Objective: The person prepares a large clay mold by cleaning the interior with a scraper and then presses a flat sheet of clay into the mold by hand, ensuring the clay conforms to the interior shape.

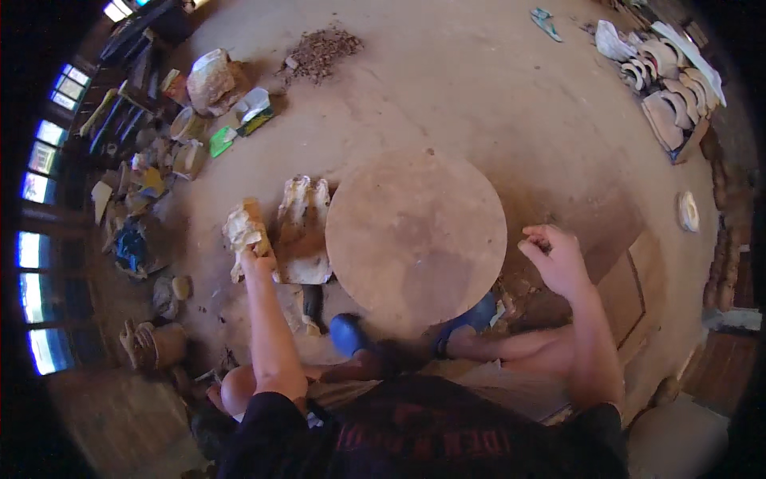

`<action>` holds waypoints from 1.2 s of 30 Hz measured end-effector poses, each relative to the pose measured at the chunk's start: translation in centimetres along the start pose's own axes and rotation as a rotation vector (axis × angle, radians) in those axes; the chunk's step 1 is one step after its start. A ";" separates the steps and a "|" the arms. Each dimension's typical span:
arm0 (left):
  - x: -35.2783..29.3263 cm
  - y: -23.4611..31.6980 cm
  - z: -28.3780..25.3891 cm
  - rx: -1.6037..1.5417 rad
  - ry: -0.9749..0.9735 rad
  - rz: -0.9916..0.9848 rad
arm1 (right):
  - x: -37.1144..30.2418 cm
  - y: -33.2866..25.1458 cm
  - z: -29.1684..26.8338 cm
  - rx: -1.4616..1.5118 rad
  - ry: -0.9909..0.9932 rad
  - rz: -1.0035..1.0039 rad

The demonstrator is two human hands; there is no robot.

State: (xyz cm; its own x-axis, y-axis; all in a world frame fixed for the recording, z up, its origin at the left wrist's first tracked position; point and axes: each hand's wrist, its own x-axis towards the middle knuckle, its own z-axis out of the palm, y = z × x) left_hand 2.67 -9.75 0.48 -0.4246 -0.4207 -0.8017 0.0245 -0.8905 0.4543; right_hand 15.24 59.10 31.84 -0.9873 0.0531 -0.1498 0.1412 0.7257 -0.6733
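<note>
In front of me stands a round, flat, clay-smeared disc (pixel 415 239), brown with a darker damp patch near its middle. To its left, my left hand (pixel 259 259) is closed on the near end of a yellowish block with a crumpled whitish covering (pixel 246 223); its material I cannot make out. Between that block and the disc lies a brown slab with whitish, ragged edges (pixel 305 231). My right hand (pixel 554 254) hovers just right of the disc, touching nothing I can see. Its fingers curl loosely, with a gap between thumb and forefinger.
Containers, a large pale lump (pixel 211 82) and a green scraper-like piece (pixel 223 141) clutter the left. Beyond is a heap of brown crumbs (pixel 323 54). Curved clay pieces (pixel 674 100) are stacked at far right. My blue-shod feet (pixel 349 334) flank the disc's near edge.
</note>
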 end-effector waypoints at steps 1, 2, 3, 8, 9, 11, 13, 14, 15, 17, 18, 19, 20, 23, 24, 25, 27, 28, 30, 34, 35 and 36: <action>-2.7 -0.8 0.1 0.040 -0.052 -0.024 | -0.3 -0.4 -0.2 0.007 0.009 0.000; -5.2 -0.4 -0.1 0.027 -0.058 0.004 | -0.4 -1.0 -0.1 0.029 0.011 -0.016; -7.3 -0.4 0.1 0.105 -0.069 -0.001 | -0.4 -1.2 0.2 0.039 0.014 -0.040; -15.7 1.9 -5.0 0.470 -0.520 0.050 | -0.4 -4.6 4.2 0.280 -0.130 -0.116; -20.4 -1.5 -3.0 0.562 -0.486 0.094 | -0.6 -3.2 4.8 0.259 -0.114 -0.102; -33.2 -5.5 0.9 0.757 -0.394 0.223 | -0.1 -0.9 6.1 0.335 -0.236 -0.015; -34.8 -5.1 -0.6 0.842 -0.449 0.351 | -0.1 -4.1 7.6 0.447 -0.324 0.067; -35.8 -5.7 -1.1 0.912 -0.521 0.357 | -0.1 -5.6 8.2 0.547 -0.394 0.186; -37.7 -6.2 -1.1 0.976 -0.593 0.363 | -0.3 -6.8 8.9 0.542 -0.387 0.191; -39.1 -8.9 -1.1 1.021 -0.717 0.394 | -0.4 -8.5 9.8 0.708 -0.368 0.253; -39.5 -9.8 -1.4 1.061 -0.823 0.432 | -0.1 -8.3 10.6 0.706 -0.352 0.263; -38.6 -11.2 -1.5 1.172 -0.841 0.381 | 0.5 -7.9 11.4 0.674 -0.312 0.254; -38.0 -12.6 -2.0 1.175 -0.860 0.371 | 0.8 -7.2 11.8 0.640 -0.272 0.247; -37.6 -17.3 -2.6 1.327 -0.923 0.393 | 0.5 -2.2 12.7 0.490 -0.166 0.161; -37.7 -17.9 -2.5 1.327 -0.936 0.383 | 0.5 -1.3 12.9 0.434 -0.101 0.065; -37.9 -18.6 -2.4 1.281 -0.934 0.359 | 0.6 -0.2 12.7 0.278 -0.078 0.063; -37.4 -19.5 -2.2 1.237 -0.934 0.335 | 0.4 0.8 12.7 0.283 -0.052 0.020; -36.3 -19.8 -2.6 1.246 -0.939 0.334 | 0.2 0.4 12.7 0.291 -0.037 -0.033; -36.0 -19.1 -2.8 1.266 -0.935 0.326 | 0.0 -1.7 11.5 0.194 -0.116 0.024; -38.5 -18.8 -1.3 1.581 -0.830 0.375 | 0.7 -0.2 11.6 0.114 -0.152 0.044; -37.5 -19.2 -1.9 1.510 -0.853 0.463 | 0.8 0.1 11.8 0.118 -0.150 0.050; -35.4 -19.7 -2.7 1.516 -0.854 0.461 | 1.0 -0.2 11.9 0.079 -0.148 0.019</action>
State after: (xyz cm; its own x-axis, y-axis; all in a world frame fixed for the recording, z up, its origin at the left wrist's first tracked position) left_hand 19.70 22.24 18.87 -0.9368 0.0694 -0.3430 -0.2922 0.3841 0.8758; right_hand 15.15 50.86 23.18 -0.9638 -0.0398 -0.2638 0.1704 0.6691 -0.7234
